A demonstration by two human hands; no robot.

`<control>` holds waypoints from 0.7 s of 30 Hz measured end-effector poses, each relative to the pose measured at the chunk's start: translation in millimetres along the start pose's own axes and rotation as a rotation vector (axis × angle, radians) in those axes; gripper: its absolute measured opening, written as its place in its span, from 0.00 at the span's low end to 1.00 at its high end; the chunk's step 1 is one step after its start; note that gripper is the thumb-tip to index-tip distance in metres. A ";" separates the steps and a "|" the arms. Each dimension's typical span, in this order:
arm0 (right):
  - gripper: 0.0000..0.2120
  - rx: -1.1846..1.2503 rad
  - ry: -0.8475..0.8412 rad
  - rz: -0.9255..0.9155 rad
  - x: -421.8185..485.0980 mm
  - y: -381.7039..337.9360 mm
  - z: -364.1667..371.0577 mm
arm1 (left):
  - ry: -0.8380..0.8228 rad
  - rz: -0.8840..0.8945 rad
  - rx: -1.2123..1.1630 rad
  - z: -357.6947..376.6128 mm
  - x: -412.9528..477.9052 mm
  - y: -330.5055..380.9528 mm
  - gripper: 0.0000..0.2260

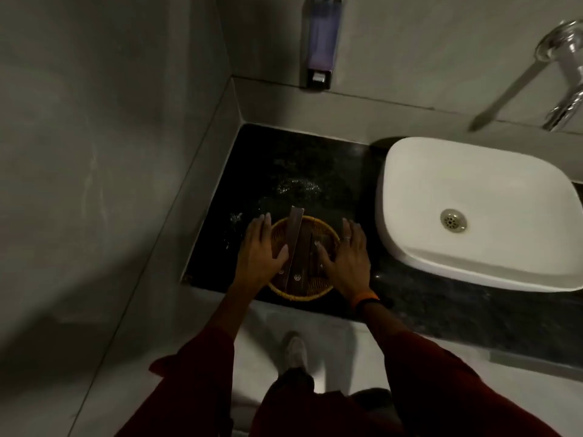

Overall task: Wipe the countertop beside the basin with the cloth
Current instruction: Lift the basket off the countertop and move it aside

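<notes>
Currently in hand: you have the left hand [259, 253] and right hand [346, 257] on either side of a round woven basket [303, 288] standing on the dark counter [303, 159] near its front edge; by my judgement you are clearing it out of the way before any wiping.
Fingers: both sets are spread apart and laid flat against the basket's rim and sides, not curled under it, so this is a cradle or a push and not a closed grip.
Cloth: you have no cloth in view anywhere, neither in a hand nor on the counter; you will need to fetch it.
Doing it well: curl your fingers under the rim before lifting, keep the basket level, and set it well apart from the wet patch.
Basket contents: long flat brown pieces [296, 247] lie loose inside and one juts past the far rim; tilt and they may slide out. What they are I cannot tell.
Wet patch: droplets [298, 186] glisten on the counter just beyond the basket; that is likely where you should wipe first.
Basin: the white basin [479, 212] sits just beside your right hand, so swing the basket away from its wall.
Around: a soap dispenser [320, 42] hangs on the back wall and a chrome tap [564, 74] is at far right; neither blocks you.
Left limit: the wall closes the counter's left side, leaving little room there.
</notes>
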State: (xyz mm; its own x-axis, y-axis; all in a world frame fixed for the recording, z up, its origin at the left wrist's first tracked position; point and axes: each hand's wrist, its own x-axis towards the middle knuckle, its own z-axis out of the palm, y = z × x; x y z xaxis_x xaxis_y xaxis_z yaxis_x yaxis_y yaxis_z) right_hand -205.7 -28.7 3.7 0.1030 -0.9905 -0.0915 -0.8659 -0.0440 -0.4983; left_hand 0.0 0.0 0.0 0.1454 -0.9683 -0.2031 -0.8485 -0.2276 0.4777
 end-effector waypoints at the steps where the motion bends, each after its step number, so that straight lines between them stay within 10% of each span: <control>1: 0.37 0.070 -0.029 0.074 -2.0 0.2 5.1 | -0.009 -0.037 -0.044 3.6 -1.9 -0.9 0.37; 21: 0.24 0.308 0.098 0.209 -109.9 127.2 -57.9 | -0.020 -0.055 -0.194 73.9 -87.2 99.4 0.19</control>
State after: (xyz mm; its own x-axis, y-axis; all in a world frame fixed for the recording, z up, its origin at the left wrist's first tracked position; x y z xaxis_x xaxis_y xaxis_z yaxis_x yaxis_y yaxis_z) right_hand -355.5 67.0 0.3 -0.1204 -0.9823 -0.1433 -0.6742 0.1869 -0.7146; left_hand -134.6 69.4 2.0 0.1772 -0.9520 -0.2495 -0.7254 -0.2976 0.6207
